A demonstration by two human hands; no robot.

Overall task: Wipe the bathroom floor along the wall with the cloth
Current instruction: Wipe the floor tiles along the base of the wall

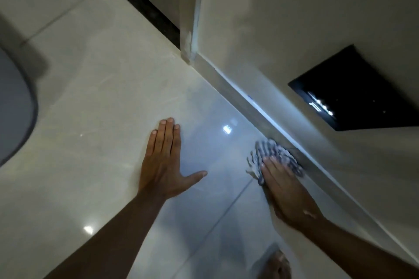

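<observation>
A blue-and-white checked cloth (272, 152) lies bunched on the glossy tiled floor (102, 102), right against the grey skirting (247, 102) at the foot of the wall (283, 18). My right hand (285, 190) presses flat on the cloth's near part, fingers pointing toward the wall; the cloth sticks out beyond the fingertips. My left hand (164, 161) rests flat on the bare floor to the left, fingers together and thumb spread, holding nothing.
A dark rectangular panel (353, 90) is set low in the wall, right of the cloth. A wall corner with a dark gap (145, 4) stands at top centre. A grey rounded fixture (13, 108) sits at the left edge. A bare foot (276, 265) shows at the bottom.
</observation>
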